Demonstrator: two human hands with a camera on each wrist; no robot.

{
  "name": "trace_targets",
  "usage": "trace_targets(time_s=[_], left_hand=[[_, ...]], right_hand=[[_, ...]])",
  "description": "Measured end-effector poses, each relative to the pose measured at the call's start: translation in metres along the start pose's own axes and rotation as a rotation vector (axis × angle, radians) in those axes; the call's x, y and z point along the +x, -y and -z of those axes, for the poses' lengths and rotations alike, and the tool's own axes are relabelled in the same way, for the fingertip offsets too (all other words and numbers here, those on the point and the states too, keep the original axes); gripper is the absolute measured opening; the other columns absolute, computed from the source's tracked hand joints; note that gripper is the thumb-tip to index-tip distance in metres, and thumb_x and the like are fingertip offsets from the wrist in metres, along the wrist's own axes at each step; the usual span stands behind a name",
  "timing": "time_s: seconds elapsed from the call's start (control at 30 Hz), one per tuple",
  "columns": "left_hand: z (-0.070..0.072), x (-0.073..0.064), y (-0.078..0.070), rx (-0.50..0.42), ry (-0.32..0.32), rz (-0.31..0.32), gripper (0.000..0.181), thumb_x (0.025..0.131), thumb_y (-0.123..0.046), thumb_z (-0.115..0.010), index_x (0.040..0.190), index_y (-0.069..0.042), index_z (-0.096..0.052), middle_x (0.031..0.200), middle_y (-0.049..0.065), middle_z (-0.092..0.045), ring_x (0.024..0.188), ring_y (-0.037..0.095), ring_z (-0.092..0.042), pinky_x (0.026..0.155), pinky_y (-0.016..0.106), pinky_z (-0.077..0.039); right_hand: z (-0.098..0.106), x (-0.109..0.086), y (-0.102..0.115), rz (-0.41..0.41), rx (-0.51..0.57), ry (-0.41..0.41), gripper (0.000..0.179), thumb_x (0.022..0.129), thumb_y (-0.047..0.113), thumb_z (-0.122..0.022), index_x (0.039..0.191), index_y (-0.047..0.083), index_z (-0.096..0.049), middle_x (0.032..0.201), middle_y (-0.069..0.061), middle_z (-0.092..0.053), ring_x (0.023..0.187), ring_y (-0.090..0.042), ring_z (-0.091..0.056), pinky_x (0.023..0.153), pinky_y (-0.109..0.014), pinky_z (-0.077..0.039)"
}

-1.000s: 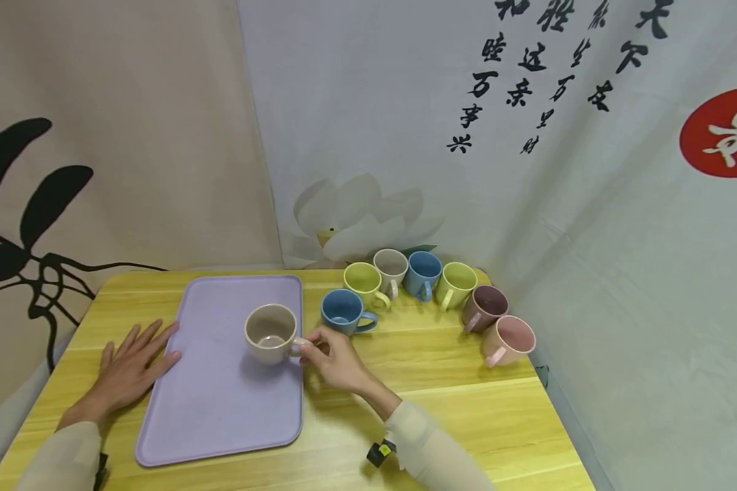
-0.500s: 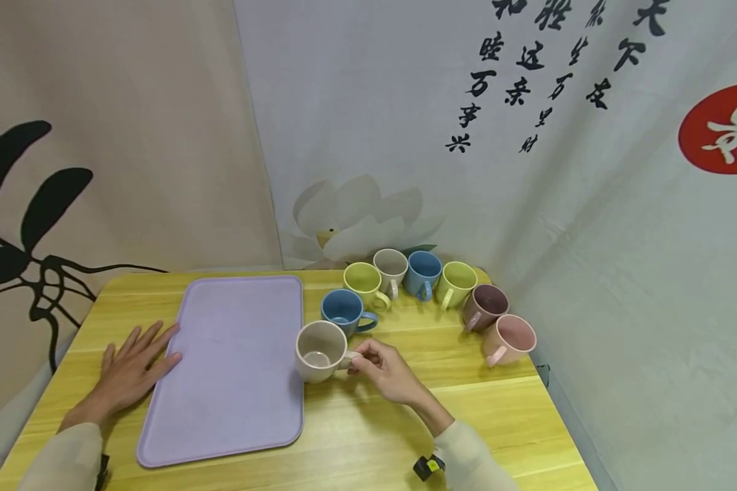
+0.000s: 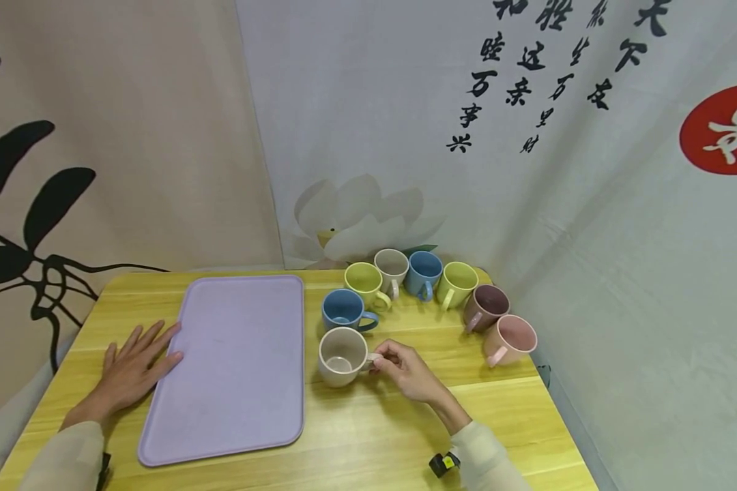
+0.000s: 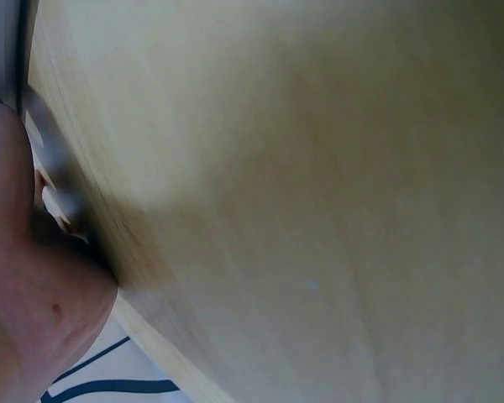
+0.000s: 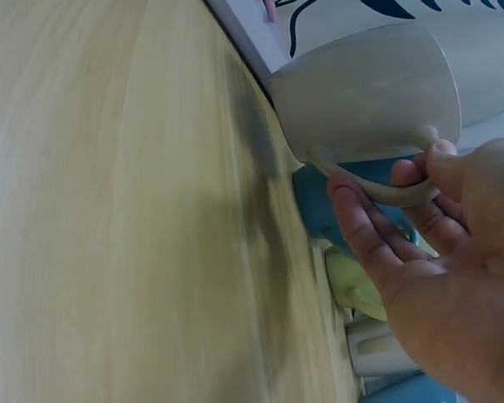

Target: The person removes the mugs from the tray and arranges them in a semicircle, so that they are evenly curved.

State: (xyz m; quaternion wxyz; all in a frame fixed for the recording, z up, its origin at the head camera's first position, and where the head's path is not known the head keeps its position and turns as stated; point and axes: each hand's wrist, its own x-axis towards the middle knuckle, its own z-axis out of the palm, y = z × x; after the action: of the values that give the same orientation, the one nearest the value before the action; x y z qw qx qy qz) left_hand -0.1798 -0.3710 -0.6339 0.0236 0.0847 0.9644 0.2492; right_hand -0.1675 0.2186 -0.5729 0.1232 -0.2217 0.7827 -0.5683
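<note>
My right hand (image 3: 408, 372) pinches the handle of a beige mug (image 3: 342, 358) between thumb and fingers. The mug is upright, just right of the purple tray (image 3: 233, 368) and in front of a blue mug (image 3: 342, 310). In the right wrist view the beige mug (image 5: 370, 96) shows its handle in the fingers; whether its base touches the table I cannot tell. My left hand (image 3: 132, 368) lies flat with fingers spread, its fingertips on the tray's left rim. Only part of the left hand (image 4: 42, 311) shows in the left wrist view.
Along the table's back right stand a yellow-green mug (image 3: 362, 281), another beige mug (image 3: 391, 266), a second blue mug (image 3: 422, 273), a second yellow-green mug (image 3: 457, 281), a purple mug (image 3: 486, 305) and a pink mug (image 3: 510, 337). Printed curtains hang behind the wooden table (image 3: 356, 443).
My right hand has carried the beige mug rightward, from over the tray to beside it, in front of the blue mug. My left hand has stayed on the tray's edge.
</note>
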Motion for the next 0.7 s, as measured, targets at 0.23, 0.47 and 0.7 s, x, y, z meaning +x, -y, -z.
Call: trace_targets(time_s=[0.23, 0.47, 0.7], left_hand=[[0.000, -0.001, 0.000, 0.006, -0.001, 0.001, 0.074, 0.119, -0.052, -0.049, 0.182, -0.025, -0.022, 0.187, 0.032, -0.015, 0.170, 0.068, 0.000, 0.120, 0.096, 0.007], [-0.002, 0.001, 0.000, -0.002, 0.014, 0.011, 0.075, 0.119, -0.054, -0.048, 0.182, -0.024, -0.021, 0.187, 0.032, -0.012, 0.170, 0.068, 0.004, 0.122, 0.095, 0.011], [-0.002, 0.001, 0.002, -0.004, 0.016, 0.010, 0.075, 0.119, -0.054, -0.048, 0.182, -0.025, -0.021, 0.188, 0.031, -0.012, 0.170, 0.068, 0.004, 0.121, 0.095, 0.011]], right_hand=[[0.003, 0.002, -0.010, -0.027, -0.022, -0.003, 0.018, 0.116, 0.014, -0.063, 0.121, -0.002, -0.071, 0.115, -0.030, -0.077, 0.102, -0.029, -0.078, 0.090, -0.038, -0.066], [0.006, 0.004, -0.017, -0.055, -0.056, -0.024, 0.018, 0.115, 0.015, -0.064, 0.120, 0.000, -0.072, 0.114, -0.027, -0.078, 0.102, -0.030, -0.077, 0.087, -0.035, -0.064], [0.008, 0.006, -0.016, -0.071, -0.051, -0.018, 0.017, 0.116, 0.015, -0.063, 0.121, 0.001, -0.072, 0.116, -0.026, -0.078, 0.106, -0.036, -0.078, 0.088, -0.036, -0.064]])
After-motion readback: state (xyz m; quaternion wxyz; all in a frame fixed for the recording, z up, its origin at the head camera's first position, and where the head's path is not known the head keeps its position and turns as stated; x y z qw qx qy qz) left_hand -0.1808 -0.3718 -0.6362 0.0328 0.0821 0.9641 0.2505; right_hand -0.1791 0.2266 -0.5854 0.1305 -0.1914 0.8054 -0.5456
